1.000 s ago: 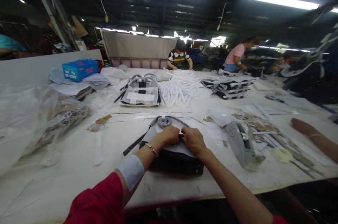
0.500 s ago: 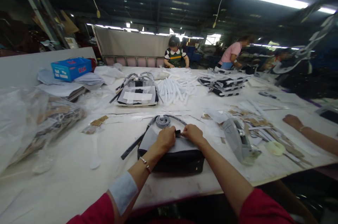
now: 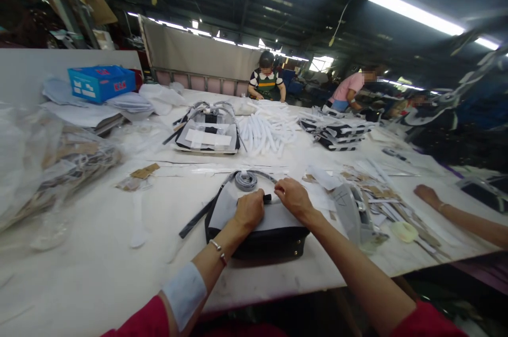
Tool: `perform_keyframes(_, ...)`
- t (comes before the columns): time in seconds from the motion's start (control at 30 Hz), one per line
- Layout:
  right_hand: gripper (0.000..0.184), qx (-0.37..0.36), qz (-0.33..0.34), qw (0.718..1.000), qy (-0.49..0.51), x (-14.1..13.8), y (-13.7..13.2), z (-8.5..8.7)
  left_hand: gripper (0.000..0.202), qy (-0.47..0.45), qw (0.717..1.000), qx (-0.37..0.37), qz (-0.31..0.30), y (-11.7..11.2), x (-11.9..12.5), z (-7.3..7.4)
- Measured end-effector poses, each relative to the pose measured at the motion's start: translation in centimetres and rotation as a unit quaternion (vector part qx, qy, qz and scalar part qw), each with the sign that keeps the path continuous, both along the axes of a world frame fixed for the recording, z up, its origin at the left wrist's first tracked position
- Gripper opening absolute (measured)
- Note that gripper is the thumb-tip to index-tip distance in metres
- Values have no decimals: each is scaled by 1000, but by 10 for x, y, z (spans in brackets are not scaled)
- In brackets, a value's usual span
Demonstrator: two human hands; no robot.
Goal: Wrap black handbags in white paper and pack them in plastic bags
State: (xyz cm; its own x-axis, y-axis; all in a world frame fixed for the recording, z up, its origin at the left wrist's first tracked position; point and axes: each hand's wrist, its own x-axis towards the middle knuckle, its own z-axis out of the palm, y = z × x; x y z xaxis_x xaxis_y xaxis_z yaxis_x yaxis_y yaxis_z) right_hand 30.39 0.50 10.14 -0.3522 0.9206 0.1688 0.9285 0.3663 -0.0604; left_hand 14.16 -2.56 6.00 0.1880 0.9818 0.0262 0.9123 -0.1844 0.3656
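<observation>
A handbag (image 3: pixel 222 210) with a grey top and a black lower side lies on the table in front of me. My left hand (image 3: pixel 250 211) is closed around a short black strap (image 3: pixel 267 199) at the middle of the bag's top. Just right of it, my right hand (image 3: pixel 293 197) is pinched over the bag's upper edge; what its fingers hold is hidden. Behind my left hand sits a coiled grey wrapped strap (image 3: pixel 246 180). A dark strap (image 3: pixel 194 220) sticks out from the bag's left side onto the table.
A tape dispenser (image 3: pixel 353 212) stands right of the bag, beside cardboard scraps (image 3: pixel 381 189). Another person's hand (image 3: pixel 426 195) rests at the right. Farther back are another bag (image 3: pixel 208 133), white rolls (image 3: pixel 265 130), stacked bags (image 3: pixel 337 130) and a blue box (image 3: pixel 102 83).
My right hand has lifted slightly up and away from the black strap. My left hand keeps its hold. The view has shifted a little, and the other person's hand appears farther left.
</observation>
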Motion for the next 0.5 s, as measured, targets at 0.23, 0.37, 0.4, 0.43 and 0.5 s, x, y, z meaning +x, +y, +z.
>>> perform_keyframes(0.23, 30, -200, 20, 976, -80, -9, -10, -8, 27, -24, 1000, 5, -10, -4, -4, -2)
perform_keyframes(0.37, 37, -210, 18, 972, -102, -14, -17, -6, 27, -41, 999, 12, -10, -9, -6, -7)
perform_keyframes(0.4, 37, -209, 19, 972, -105, -14, -18, -5, 27, -45, 999, 14, -11, -10, -7, -8)
perform_keyframes(0.43, 37, -207, 20, 972, -106, -13, -20, -4, 27, -48, 999, 16, -13, -11, -7, -10)
perform_keyframes(0.5, 41, -205, 18, 974, -95, -10, -19, -4, 27, -53, 998, 21, -17, -12, -8, -12)
